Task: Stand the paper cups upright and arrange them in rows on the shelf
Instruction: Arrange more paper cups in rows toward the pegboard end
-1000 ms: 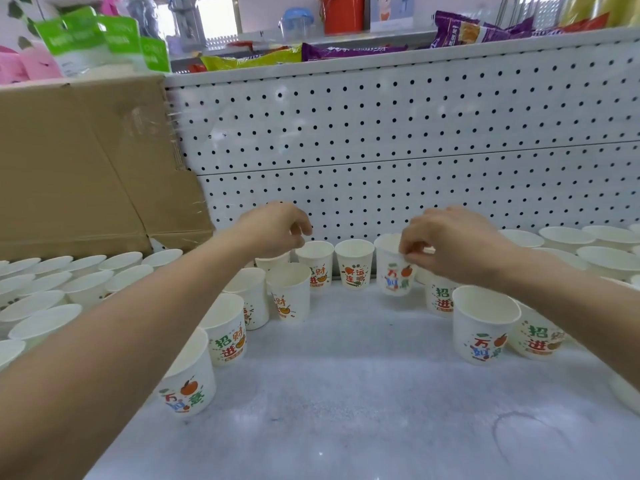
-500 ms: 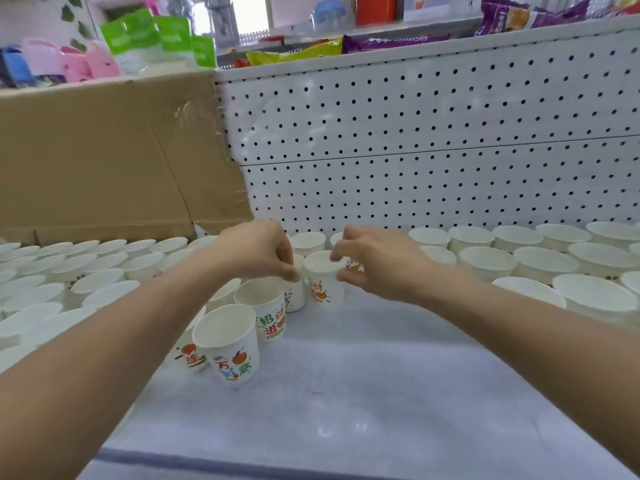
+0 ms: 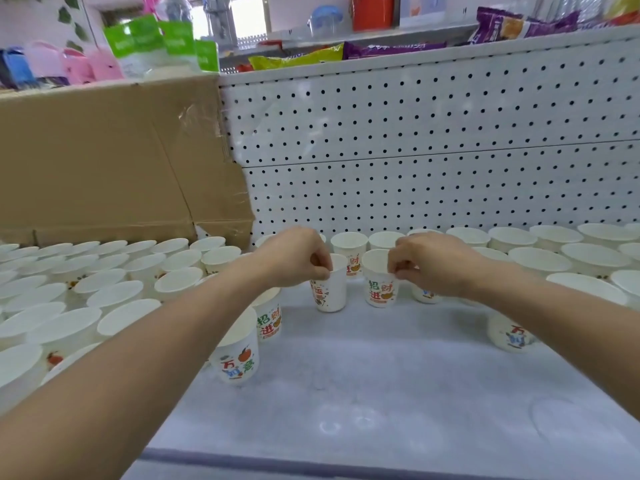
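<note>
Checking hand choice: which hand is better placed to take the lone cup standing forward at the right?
Right, probably: the lone cup stands nearer the right hand; the left hand is farther. Both pinch other cups.

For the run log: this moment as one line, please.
left hand: pinches rim of upright left white paper cup | right hand: pinches rim of upright right white paper cup | both on pale grey shelf

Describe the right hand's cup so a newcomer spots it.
Below the white pegboard, a bare strip of shelf splits the paper cups. At its far end two cups are gripped; the target cup is the rightward one, red-green print, rim pinched by the right hand.
</note>
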`<act>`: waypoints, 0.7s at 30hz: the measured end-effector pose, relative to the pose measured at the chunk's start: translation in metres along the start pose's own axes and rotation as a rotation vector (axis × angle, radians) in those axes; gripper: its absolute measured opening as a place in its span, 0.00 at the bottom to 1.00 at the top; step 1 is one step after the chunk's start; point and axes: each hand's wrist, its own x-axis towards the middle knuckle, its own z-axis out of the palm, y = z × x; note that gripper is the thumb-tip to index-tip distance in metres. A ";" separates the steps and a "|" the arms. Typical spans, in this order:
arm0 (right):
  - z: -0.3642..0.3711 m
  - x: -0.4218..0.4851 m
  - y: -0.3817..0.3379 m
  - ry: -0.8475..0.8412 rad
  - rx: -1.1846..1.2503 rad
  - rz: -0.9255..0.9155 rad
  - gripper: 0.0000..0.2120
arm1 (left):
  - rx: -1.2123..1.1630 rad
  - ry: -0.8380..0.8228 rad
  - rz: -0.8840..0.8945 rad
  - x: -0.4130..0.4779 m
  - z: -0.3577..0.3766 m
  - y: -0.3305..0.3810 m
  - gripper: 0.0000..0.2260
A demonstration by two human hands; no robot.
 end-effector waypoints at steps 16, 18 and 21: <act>-0.010 -0.004 0.017 0.197 0.055 0.059 0.08 | -0.230 0.103 0.035 0.013 0.014 0.010 0.07; -0.023 -0.010 0.028 0.294 0.124 0.130 0.07 | -0.218 0.094 0.035 0.011 0.011 0.005 0.08; -0.033 -0.019 0.040 0.302 0.116 0.186 0.07 | -0.196 0.055 0.033 0.008 0.010 0.001 0.07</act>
